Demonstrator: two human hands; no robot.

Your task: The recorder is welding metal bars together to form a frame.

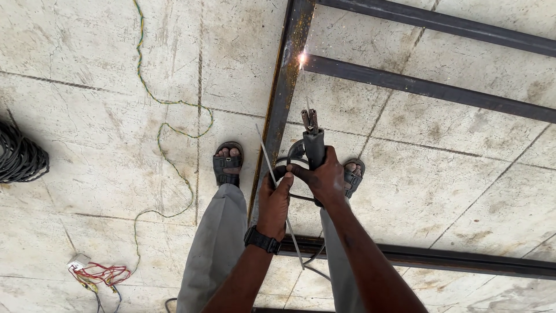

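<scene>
Standing on the concrete floor (104, 69), you straddle a rusty steel frame (284, 93) whose bars run from 12 o'clock out toward 3 o'clock. A coil of black cable (20, 156) lies at 9 o'clock, and a twisted green-yellow wire (165, 130) snakes down to red wires (101, 273) at 7 o'clock. Your right hand (324, 177) is wrapped tight around the welding electrode holder (313, 142) at centre, its rod tip sparking (302, 58) on the frame at 12 o'clock. Your left hand (273, 200), wristwatch (262, 239) below it, is curled closed on the cable loop and a spare welding rod (278, 191).
</scene>
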